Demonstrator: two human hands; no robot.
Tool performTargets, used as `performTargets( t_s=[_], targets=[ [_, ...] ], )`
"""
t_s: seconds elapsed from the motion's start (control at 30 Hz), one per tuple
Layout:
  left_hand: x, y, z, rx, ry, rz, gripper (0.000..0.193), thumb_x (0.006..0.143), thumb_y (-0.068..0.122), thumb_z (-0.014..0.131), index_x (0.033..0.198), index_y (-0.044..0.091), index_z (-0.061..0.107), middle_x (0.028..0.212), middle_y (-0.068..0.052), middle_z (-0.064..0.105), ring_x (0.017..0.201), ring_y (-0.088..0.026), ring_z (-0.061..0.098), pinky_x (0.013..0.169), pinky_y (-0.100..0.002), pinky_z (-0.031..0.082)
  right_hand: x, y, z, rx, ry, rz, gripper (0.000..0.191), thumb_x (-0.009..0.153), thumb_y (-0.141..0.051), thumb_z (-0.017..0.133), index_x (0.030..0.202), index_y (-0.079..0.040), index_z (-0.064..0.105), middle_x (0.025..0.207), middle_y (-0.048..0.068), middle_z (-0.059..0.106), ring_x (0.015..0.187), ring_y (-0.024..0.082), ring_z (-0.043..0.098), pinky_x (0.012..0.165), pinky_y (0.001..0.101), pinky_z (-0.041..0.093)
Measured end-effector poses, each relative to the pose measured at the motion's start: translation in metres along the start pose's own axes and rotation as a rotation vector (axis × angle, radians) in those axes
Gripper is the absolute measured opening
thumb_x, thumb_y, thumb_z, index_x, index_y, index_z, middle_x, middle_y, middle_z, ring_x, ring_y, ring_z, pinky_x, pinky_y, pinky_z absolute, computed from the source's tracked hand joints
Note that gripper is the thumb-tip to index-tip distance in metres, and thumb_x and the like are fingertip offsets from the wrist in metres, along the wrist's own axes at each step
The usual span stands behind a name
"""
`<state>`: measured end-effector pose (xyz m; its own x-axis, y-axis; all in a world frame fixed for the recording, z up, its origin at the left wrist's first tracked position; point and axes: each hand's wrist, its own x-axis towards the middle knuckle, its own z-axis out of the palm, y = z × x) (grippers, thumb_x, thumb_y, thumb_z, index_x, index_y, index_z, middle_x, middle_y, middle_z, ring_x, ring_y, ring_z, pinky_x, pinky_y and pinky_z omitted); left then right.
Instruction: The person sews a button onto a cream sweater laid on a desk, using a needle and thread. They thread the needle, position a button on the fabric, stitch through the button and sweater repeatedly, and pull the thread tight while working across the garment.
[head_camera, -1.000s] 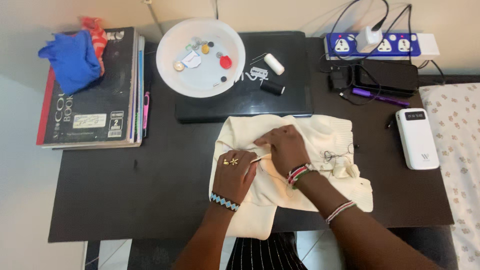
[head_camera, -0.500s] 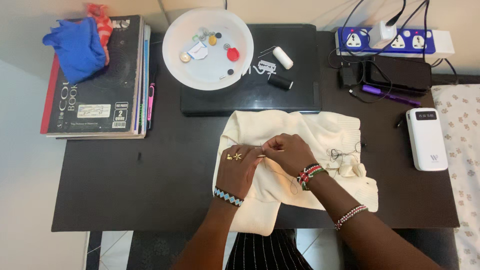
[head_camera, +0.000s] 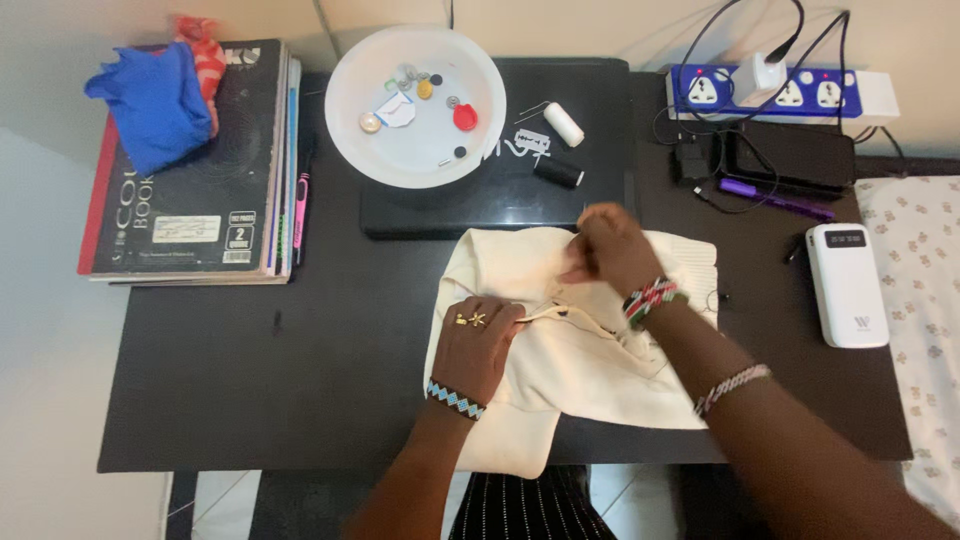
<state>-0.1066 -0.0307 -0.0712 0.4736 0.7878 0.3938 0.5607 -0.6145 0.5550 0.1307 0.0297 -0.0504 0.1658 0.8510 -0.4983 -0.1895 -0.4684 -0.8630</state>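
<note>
The left hand (head_camera: 478, 345) lies spread flat on the cream knitted garment (head_camera: 575, 345) at the near edge of the dark table (head_camera: 250, 400), pinning a fold. The right hand (head_camera: 608, 250), raised just above the cloth, has its fingers pinched together, seemingly on a thread I can't make out. I'd keep that fold held taut while the pull goes straight up. Farther back, a black spool (head_camera: 558, 171) and a white spool (head_camera: 564, 125) lie on a black laptop (head_camera: 560, 200) beside a white plastic bowl of buttons (head_camera: 417, 105). At the wall sits a blue-and-white power strip (head_camera: 780, 93).
</note>
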Motion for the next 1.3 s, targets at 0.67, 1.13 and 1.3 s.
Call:
performTargets(
  t_s=[0.67,1.13,1.3],
  targets=[
    [0.016,0.015,-0.019,-0.021,-0.044,-0.024,0.017,0.095,0.014,0.066,0.112,0.011,0.065,0.106,-0.005,0.069,0.106,-0.028,0.063,0.098,-0.046,0.045,-0.060,-0.002,0.008,-1.140,-0.302,-0.666,0.014,0.088,-0.028,0.072,0.096,-0.020,0.079,0.096,-0.002,0.072,0.091,0.020,0.063,0.079,0.0360,0.053],
    [0.017,0.016,-0.017,0.033,-0.036,-0.021,0.016,0.095,0.016,0.066,0.111,0.011,0.065,0.104,-0.007,0.067,0.106,-0.029,0.062,0.096,-0.047,0.045,-0.036,-0.049,-0.022,0.111,-0.161,-0.154,0.018,0.092,-0.035,0.067,0.094,-0.019,0.075,0.093,0.001,0.075,0.084,0.017,0.071,0.076,0.0356,0.056],
    [0.015,0.013,-0.015,-0.003,-0.032,-0.032,0.015,0.096,0.016,0.066,0.110,0.011,0.065,0.103,-0.005,0.069,0.106,-0.029,0.063,0.094,-0.046,0.046,-0.041,-0.063,-0.025,-0.655,-0.119,-0.233,0.022,0.091,-0.042,0.067,0.096,-0.024,0.078,0.091,0.000,0.077,0.082,0.018,0.072,0.073,0.0356,0.056]
  ],
)
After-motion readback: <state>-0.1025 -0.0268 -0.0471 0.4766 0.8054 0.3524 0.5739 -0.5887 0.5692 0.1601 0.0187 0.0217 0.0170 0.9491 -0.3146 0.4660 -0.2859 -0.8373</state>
